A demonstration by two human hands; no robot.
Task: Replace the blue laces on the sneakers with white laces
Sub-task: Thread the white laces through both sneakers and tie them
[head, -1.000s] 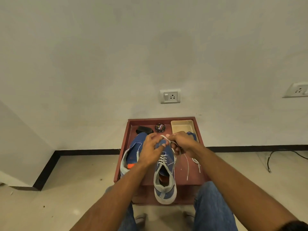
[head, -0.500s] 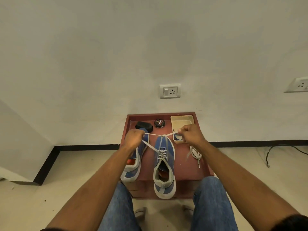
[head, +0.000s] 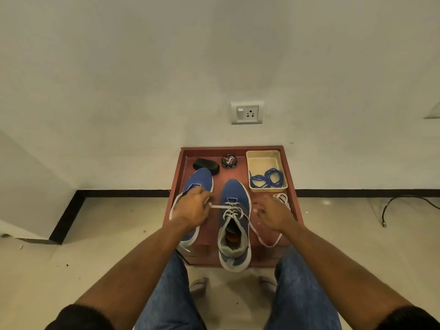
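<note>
A: White lace (head: 220, 206) first: it's threaded through the right-hand sneaker (head: 234, 225), between the 2 hands. The left hand (head: 192, 210) has fingers curled, pinching 1 end taut; the right hand (head: 273, 214) is spread, holding nothing, the other end looping loose under its wrist.

B: How would it handle?

A: Soft, limp and light, I'd guess. Best pinched close to the tip, or it flops. The shoe looks light enough to slide when tugged.

B: And the other shoe?

A: The second sneaker (head: 198, 182) sits under the left hand, no lace that I can see. Blue laces (head: 267, 178) lie in the cream tray (head: 264, 158) beyond the right hand; a spare white bundle (head: 282, 198) is just past its fingers.

B: Room to work?

A: Tight. The red table (head: 235, 177) has a raised rim, and the laced sneaker's heel overhangs the near edge, towards the knees.
</note>
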